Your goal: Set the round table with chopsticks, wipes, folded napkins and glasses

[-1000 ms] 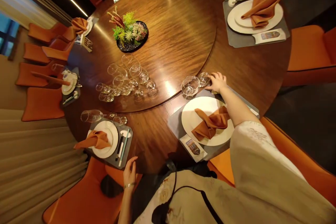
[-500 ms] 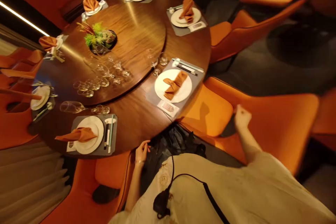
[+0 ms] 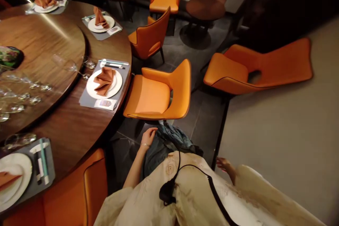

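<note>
My left hand (image 3: 149,136) hangs loosely curved beside the dark skirt, just in front of an orange chair (image 3: 150,93); I see nothing in it. Low on the right, my right hand (image 3: 224,164) is held out from my body near the pale wall, fingers apart and holding nothing. Left of my left hand is the round wooden table (image 3: 87,130). On its near side a white plate (image 3: 118,86) carries a folded orange napkin (image 3: 105,80), on a grey placemat (image 3: 84,100) with chopsticks and a packet.
Several glasses (image 3: 34,99) lie or stand on the turntable (image 3: 63,46). Another orange chair (image 3: 230,69) stands against the wall (image 3: 280,130). Behind are more orange chairs and a small round table (image 3: 205,9). A chair back (image 3: 95,180) is close at my lower left.
My view has swung right, so the table sits further left and the wall appears. My right hand has come away from the orange chair and dropped lower; my left hand still hangs beside me.
</note>
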### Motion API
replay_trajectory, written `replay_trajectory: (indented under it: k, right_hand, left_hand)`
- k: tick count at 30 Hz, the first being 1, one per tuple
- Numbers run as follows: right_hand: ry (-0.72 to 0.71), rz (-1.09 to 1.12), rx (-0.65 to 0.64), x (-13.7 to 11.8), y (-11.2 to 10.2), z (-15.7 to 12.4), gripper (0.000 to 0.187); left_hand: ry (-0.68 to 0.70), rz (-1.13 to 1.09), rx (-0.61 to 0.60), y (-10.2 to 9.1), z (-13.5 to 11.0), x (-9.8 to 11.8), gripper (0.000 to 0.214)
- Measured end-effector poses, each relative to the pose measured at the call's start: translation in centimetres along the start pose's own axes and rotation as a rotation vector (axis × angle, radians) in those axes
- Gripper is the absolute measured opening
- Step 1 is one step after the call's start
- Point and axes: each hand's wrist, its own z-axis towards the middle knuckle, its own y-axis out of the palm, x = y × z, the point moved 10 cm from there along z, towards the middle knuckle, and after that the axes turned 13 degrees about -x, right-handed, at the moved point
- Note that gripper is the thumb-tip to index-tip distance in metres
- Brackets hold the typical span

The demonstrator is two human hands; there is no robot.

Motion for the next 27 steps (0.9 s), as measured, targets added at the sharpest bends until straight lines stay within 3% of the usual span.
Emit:
replay_trajectory:
  k: [3, 6, 9, 13, 15, 17, 20, 22, 24, 27]
  right_hand:
    - [0.015, -0.022, 0.06, -0.3, -7.6, 2.6, 0.021]
    - [-0.01, -0.067, 0.026, -4.0, -12.8, 7.3, 0.025]
    - [-0.066, -0.125, -0.048, -9.3, -16.2, 11.7, 0.027]
    - [-0.179, -0.163, -0.152, -19.0, -18.7, 16.1, 0.04]
    - [-0.284, -0.159, -0.21, -26.3, -18.7, 18.0, 0.048]
    - [-0.429, -0.171, -0.274, -35.3, -17.6, 19.7, 0.054]
    - [-0.627, -0.22, -0.377, -48.8, -13.7, 22.1, 0.057]
    - [-0.694, -0.277, -0.433, -55.6, -10.5, 24.3, 0.056]
    - [-0.677, -0.365, -0.485, -59.4, -8.0, 27.2, 0.054]
    - [-0.443, -0.554, -0.564, -59.7, -7.4, 32.8, 0.045]
  left_hand:
    - [0.081, 0.087, 0.038, 4.7, 5.4, 5.5, 0.033]
    - [0.013, 0.125, 0.104, 7.7, 11.2, 9.4, 0.041]
    - [-0.109, 0.134, 0.096, 9.6, 15.7, 11.8, 0.046]
    - [-0.176, 0.14, 0.074, 10.0, 19.1, 14.1, 0.066]
    - [-0.182, 0.089, 0.056, 9.5, 21.0, 14.9, 0.069]
    - [-0.174, 0.009, 0.044, 8.5, 23.8, 15.8, 0.066]
    - [-0.149, -0.106, 0.054, 6.7, 29.7, 17.0, 0.06]
    - [-0.122, -0.145, 0.107, 5.1, 34.1, 17.6, 0.06]
    - [-0.141, -0.152, 0.172, 3.4, 38.2, 17.7, 0.06]
    - [-0.294, -0.138, 0.099, 1.8, 42.9, 17.1, 0.047]
